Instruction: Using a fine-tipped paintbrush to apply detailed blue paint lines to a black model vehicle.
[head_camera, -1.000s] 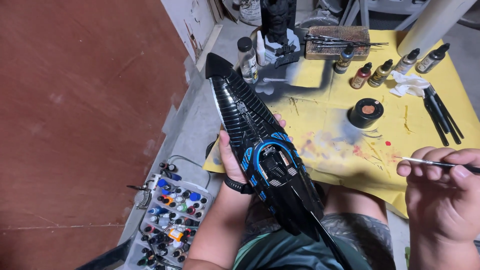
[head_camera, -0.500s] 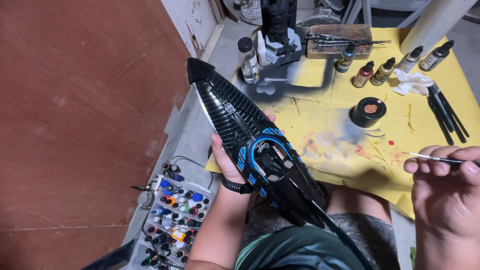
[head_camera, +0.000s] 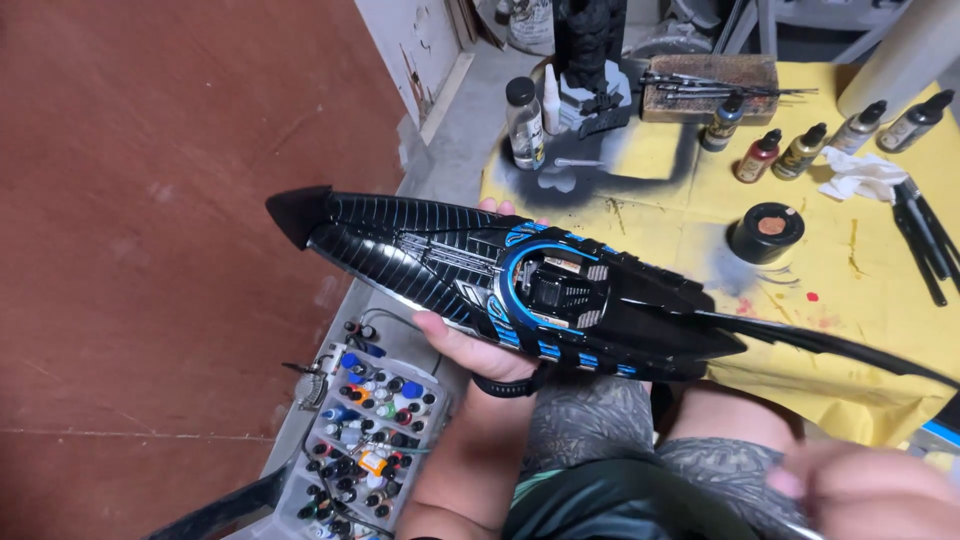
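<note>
red-brown floor (head_camera: 150, 250) fills the whole left side of the view, and a yellow sheet (head_camera: 880, 330) stained with black overspray and paint flecks covers the low work surface on the right. across the middle lies the long black model vehicle (head_camera: 540, 285), pointed nose to the left, thin tail fin trailing right, with blue trim ringing its open cockpit. a second ago it stood nose-up and steep; now it has been swung down nearly level and sits closer to the camera, so its flank and cockpit face upward and are easier to get at.

left hand (head_camera: 470, 345) cradles the model from beneath, palm up, fingers wrapped around the far side with the tips just showing above the hull, a dark band on the wrist. right hand (head_camera: 860, 495) has dropped to the bottom right corner, blurred by motion. earlier it pinched a thin brush; here i cannot tell whether it holds anything or how wide it is.

beside the left forearm, on the floor, a clear organiser tray (head_camera: 375, 440) is packed with small paint bottles. on the yellow sheet stand a black jar with an orange-brown lid (head_camera: 768, 232), a row of dropper bottles (head_camera: 800, 150), a crumpled white tissue (head_camera: 860, 172) and a clear bottle (head_camera: 524, 125).
</note>
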